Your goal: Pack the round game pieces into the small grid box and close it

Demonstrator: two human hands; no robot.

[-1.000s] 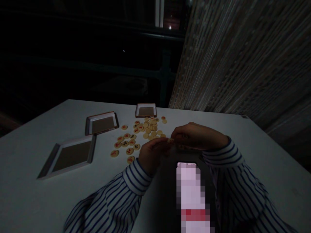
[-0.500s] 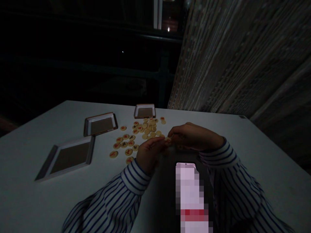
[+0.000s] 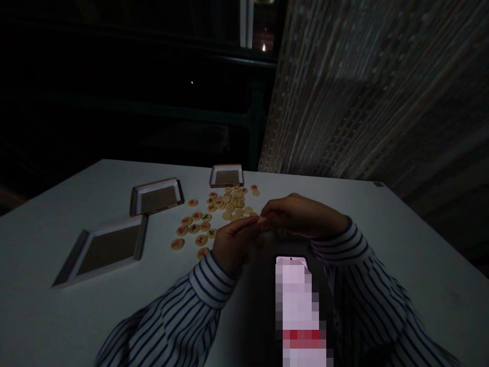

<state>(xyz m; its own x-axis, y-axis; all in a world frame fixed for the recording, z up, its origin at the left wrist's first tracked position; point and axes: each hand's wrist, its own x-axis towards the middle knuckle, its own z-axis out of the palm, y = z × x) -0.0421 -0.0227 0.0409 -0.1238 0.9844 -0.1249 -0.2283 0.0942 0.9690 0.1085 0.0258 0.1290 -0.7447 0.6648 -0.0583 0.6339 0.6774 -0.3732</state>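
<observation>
Between the fingertips of both hands sits one round xiangqi piece (image 3: 262,220), with a reddish mark on its face. My left hand (image 3: 234,240) pinches it from the left, fingers pressed together and pointing right. From the other side my right hand (image 3: 300,215) curls over it, partly covering it. Several xiangqi pieces with red or black characters (image 3: 194,228) lie spread to the left of my left hand. Beyond the hands is a heap of pieces (image 3: 237,199), many showing a plain side. A few more lie in the shadow under my hands.
A shallow box lid or tray (image 3: 110,250) rests at the left of the white table (image 3: 405,244). Behind it stand a second tray (image 3: 157,197) and a smaller tray (image 3: 226,176). A lit phone (image 3: 300,300) is in front of me between my forearms. A curtain (image 3: 336,102) hangs at the right.
The held piece has tilted a little, and its face shows less clearly between the fingers. My right fingers have shifted slightly over it. The other pieces and trays stay in place.
</observation>
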